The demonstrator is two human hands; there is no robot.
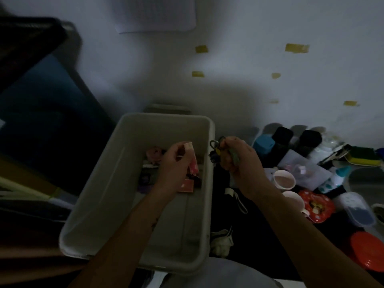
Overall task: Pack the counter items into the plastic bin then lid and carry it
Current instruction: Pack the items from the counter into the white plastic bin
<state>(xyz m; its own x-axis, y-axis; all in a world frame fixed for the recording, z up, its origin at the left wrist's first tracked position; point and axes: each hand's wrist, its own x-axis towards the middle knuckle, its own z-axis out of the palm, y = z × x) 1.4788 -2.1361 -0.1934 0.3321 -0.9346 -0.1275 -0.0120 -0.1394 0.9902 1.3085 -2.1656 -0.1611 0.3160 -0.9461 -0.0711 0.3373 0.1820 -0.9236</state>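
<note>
While the packing step is under way, a pale plastic bin [99,204] sits left of centre in a very dim room. Only its far end holds things: a small pinkish object [153,153], a red flat box [187,186] and some dark bits too murky to name.

The left hand [173,163] hangs over those contents, its fingers pinching a pink tube [192,161] with a pale cap, upright.

Just beside the bin's right rim, the right hand [239,156] is curled round a dark bundle of loops [216,151] with a yellow tag, perhaps keys.

Further right, the dark counter [257,242] carries much unpacked clutter:
- a blue tub [264,144]
- two pale cups [283,179]
- a baby bottle [336,177]
- a red patterned tin [315,204]
- a yellow-green sponge [365,156]
- a round orange lid [367,252]

The task looks early, with lidding and carrying far off. The next move is likely to lower the tube into the bin and let go. The right hand then needs to bring its bundle left across the rim and drop it in. No lid for the bin can be made out with certainty.
</note>
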